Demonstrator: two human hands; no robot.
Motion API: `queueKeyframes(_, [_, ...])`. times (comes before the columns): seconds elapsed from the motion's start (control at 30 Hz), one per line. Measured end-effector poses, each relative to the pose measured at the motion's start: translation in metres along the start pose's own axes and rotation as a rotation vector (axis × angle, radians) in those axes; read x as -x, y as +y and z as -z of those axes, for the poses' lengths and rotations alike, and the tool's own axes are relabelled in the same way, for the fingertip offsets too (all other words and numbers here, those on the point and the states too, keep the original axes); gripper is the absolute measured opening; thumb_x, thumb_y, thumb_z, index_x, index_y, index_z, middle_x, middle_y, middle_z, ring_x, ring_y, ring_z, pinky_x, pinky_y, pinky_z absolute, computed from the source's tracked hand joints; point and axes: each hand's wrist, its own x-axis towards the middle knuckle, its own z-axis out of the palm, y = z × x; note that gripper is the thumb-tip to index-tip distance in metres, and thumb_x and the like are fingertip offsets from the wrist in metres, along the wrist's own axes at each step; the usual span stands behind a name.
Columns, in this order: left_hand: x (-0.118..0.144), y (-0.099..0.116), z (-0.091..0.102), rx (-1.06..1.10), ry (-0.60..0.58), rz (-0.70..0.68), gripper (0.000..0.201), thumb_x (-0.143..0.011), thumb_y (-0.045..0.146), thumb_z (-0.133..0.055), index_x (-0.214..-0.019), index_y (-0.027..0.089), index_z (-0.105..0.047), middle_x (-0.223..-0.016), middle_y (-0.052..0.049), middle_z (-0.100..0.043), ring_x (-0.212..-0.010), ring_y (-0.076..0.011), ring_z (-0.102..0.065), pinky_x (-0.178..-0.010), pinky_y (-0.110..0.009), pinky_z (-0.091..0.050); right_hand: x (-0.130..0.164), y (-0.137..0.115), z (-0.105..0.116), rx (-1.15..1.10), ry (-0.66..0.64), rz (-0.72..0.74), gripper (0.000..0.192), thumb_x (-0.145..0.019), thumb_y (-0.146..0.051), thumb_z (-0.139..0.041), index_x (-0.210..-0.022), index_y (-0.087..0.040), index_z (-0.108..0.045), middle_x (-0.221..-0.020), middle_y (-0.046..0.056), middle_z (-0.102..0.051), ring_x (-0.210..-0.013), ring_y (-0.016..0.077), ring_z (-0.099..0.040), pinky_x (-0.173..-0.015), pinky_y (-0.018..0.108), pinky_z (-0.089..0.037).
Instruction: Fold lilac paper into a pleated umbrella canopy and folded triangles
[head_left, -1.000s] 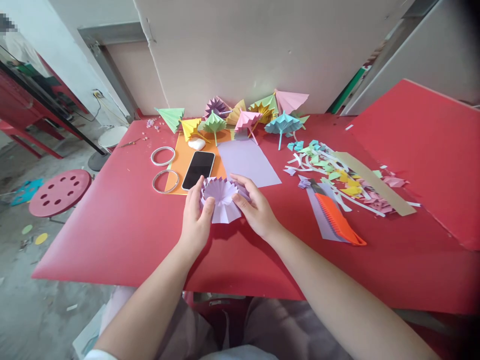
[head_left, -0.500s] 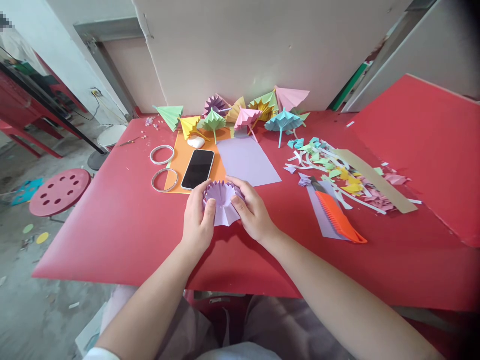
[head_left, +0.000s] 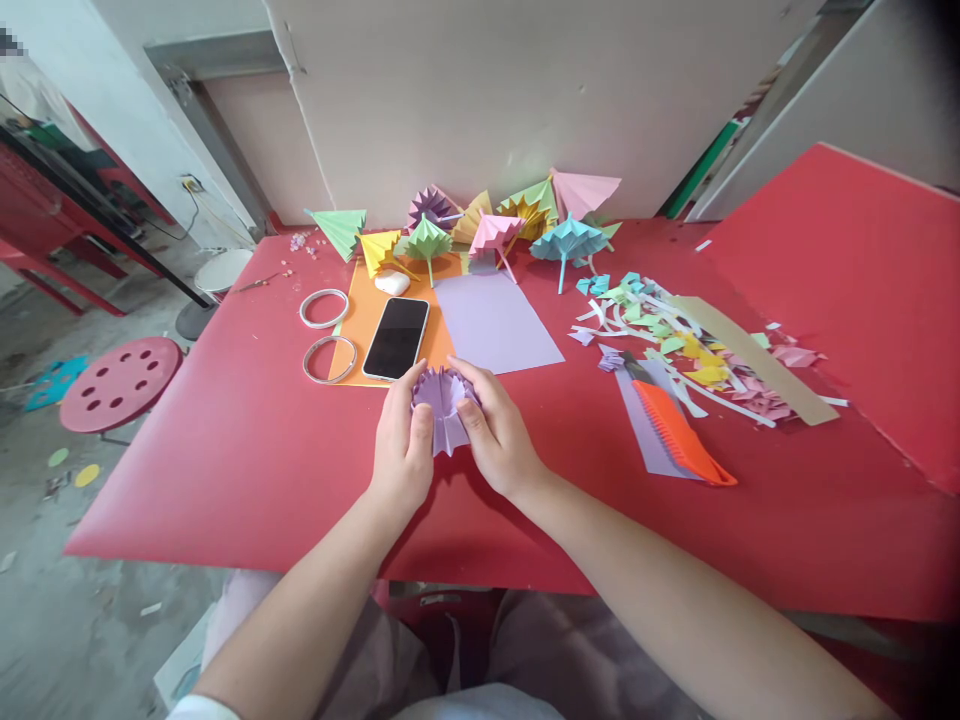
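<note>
Between my hands is a pleated purple paper umbrella canopy (head_left: 448, 425), gathered into a cup shape with its zigzag rim facing up. My left hand (head_left: 403, 435) wraps its left side, thumb on the front folds. My right hand (head_left: 499, 425) cups the right side the same way, fingers behind and thumb in front. Both hands hang just above the red table (head_left: 262, 470). Beyond them lie a smartphone (head_left: 396, 338) and a sheet of purple paper (head_left: 499, 322). The canopy's underside is hidden by my fingers.
Several finished paper umbrellas (head_left: 570, 242) line the table's back. Two bangles (head_left: 330, 360) and a white case (head_left: 392, 283) lie by orange paper (head_left: 358, 310). Paper scraps (head_left: 697, 350), a cardboard strip (head_left: 754, 360) and an orange-handled knife or comb-like tool (head_left: 679, 435) are at right.
My hands have drawn slightly closer together, squeezing the purple paper canopy narrower and its folds tighter. Everything else on the table stays put.
</note>
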Motion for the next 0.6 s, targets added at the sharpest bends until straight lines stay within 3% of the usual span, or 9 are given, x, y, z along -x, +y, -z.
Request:
queueKeyframes(0.33, [0.0039, -0.0045, -0.0034, 0.041, -0.03, -0.009, 0.057, -0.09, 0.057, -0.029, -0.134, 0.022, -0.039, -0.137, -0.011, -0.044, -0.124, -0.0249, -0.042, -0.103, -0.043, -0.032, 0.0036, -0.0007, -0.0026, -0.039, -0.028, 0.004, 0.058, -0.09, -0.056, -0.025, -0.134, -0.022, -0.04, -0.13, 0.011, -0.053, -0.121, 0.0241, -0.048, -0.098, 0.044, -0.042])
queueKeyframes(0.6, [0.0048, -0.0025, -0.0041, -0.002, -0.022, -0.041, 0.056, -0.091, 0.055, -0.027, -0.133, 0.021, -0.041, -0.133, -0.011, -0.048, -0.121, -0.0249, -0.045, -0.1, -0.042, -0.035, 0.0043, -0.0014, -0.0053, -0.022, -0.018, 0.05, 0.057, -0.091, -0.054, -0.023, -0.135, -0.022, -0.039, -0.121, 0.012, -0.056, -0.115, 0.0223, -0.051, -0.095, 0.044, -0.044])
